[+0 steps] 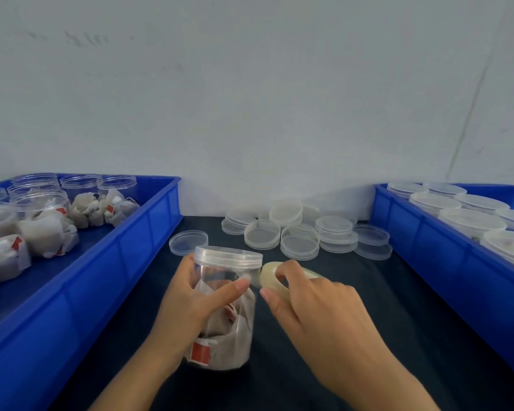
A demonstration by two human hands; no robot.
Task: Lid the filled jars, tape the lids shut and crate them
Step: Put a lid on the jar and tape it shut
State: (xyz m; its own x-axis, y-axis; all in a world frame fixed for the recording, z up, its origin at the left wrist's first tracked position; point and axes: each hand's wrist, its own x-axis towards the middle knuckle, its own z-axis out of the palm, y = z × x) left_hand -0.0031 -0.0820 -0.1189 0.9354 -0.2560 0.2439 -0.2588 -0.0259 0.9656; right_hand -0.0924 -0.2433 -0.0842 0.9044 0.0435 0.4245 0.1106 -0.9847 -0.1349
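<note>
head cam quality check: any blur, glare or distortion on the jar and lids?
Head view: soft overall, with flat, even light and no hard shadows. Wide-angle bending splays the blue crates outward. The clear jar and loose lids show low contrast and faint edges, without strong glare. The tape roll edge is smeared between the hands.

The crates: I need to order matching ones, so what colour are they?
Solid bright blue, both the left crate and the right crate, clearest in the head view.
</note>
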